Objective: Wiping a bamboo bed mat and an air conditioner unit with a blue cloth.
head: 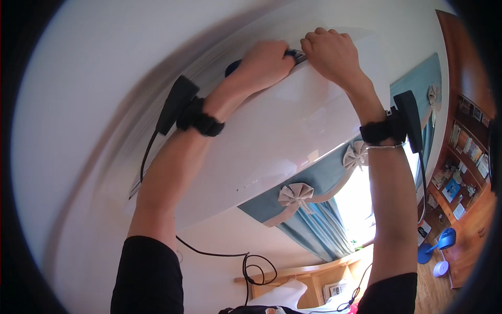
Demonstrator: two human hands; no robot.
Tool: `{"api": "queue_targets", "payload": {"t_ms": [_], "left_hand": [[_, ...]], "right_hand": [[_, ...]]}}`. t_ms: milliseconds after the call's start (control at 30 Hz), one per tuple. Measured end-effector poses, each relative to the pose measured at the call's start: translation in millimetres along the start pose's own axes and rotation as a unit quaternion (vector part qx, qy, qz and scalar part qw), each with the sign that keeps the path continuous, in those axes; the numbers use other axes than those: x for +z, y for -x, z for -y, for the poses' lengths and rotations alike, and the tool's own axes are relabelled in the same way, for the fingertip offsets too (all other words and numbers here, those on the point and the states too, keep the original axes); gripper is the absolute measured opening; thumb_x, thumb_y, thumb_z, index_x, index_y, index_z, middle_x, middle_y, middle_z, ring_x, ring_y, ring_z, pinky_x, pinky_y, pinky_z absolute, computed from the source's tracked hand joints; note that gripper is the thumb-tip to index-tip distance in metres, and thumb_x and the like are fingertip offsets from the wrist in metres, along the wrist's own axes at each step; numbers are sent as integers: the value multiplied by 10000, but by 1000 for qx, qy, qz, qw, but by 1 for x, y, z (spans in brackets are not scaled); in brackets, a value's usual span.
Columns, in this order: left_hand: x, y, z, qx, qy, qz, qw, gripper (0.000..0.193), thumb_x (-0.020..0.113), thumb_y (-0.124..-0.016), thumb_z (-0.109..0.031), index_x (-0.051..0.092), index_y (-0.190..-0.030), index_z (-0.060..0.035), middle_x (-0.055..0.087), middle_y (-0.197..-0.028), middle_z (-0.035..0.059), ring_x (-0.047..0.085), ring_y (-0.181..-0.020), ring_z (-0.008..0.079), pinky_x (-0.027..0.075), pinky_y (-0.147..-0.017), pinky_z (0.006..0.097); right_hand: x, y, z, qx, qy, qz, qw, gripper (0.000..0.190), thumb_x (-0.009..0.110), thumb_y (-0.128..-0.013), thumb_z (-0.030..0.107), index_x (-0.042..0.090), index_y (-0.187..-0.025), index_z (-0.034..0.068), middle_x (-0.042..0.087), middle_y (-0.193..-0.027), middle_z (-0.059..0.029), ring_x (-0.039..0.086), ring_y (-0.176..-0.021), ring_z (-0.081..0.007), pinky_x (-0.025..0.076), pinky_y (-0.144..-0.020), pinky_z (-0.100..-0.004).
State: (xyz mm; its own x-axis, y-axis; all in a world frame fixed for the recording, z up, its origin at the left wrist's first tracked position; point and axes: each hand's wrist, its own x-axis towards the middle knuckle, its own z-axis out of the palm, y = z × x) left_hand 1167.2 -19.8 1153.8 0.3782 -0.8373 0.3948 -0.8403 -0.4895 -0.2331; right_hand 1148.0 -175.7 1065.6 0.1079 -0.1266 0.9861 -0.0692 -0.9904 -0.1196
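Observation:
High in front of me is a white wall-mounted air conditioner (pixel 270 129) with a glossy front and a slatted top grille (pixel 157 145). Above its upper edge my left hand (pixel 266 61) is closed around a dark blue-handled tool (pixel 233 68). Blue shows on both sides of the fist, and a metallic part lies beyond the thumb side. Its exact kind is hidden. My right hand (pixel 331 55) is just to the right, at the unit's upper edge, fingers curled and their tips out of sight. Whether it grips anything is not visible.
Both wrists carry black strapped devices (pixel 178 106) with trailing cables (pixel 247 267). Below the unit hang blue curtains (pixel 317 219) with beige bows. A wooden bookcase (pixel 466 145) and a blue desk lamp (pixel 445 239) are at right; a light wooden shelf (pixel 313 282) stands below.

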Motion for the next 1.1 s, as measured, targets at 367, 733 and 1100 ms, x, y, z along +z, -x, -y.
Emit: {"api": "queue_targets", "payload": {"t_ms": [367,733,1100], "left_hand": [[11,-24,11,78,131,-154,976,299,582,-815,-158,581,-1022,57,625,-878,141,576,-777,203,453,-724,345],[-9,14,22,145,-5,-43,989,219,602,-728,-127,659,-879,21,634,-802,227,620,-775,368,478,-717,411],[-9,20,40,241,32,4,970,181,628,-736,-86,659,-885,12,631,-872,162,589,-815,293,449,-724,360]], "right_hand": [[-2,-2,4,7,18,15,1000,141,555,-758,125,688,-756,79,663,-795,-95,656,-773,-274,485,-673,-405],[-7,4,-1,-17,47,40,998,164,534,-797,129,689,-776,78,670,-847,-90,655,-825,-271,492,-705,-402],[-8,4,-4,55,-23,73,996,336,394,-906,223,682,-818,73,654,-875,-84,614,-889,-275,447,-820,-428]]}}
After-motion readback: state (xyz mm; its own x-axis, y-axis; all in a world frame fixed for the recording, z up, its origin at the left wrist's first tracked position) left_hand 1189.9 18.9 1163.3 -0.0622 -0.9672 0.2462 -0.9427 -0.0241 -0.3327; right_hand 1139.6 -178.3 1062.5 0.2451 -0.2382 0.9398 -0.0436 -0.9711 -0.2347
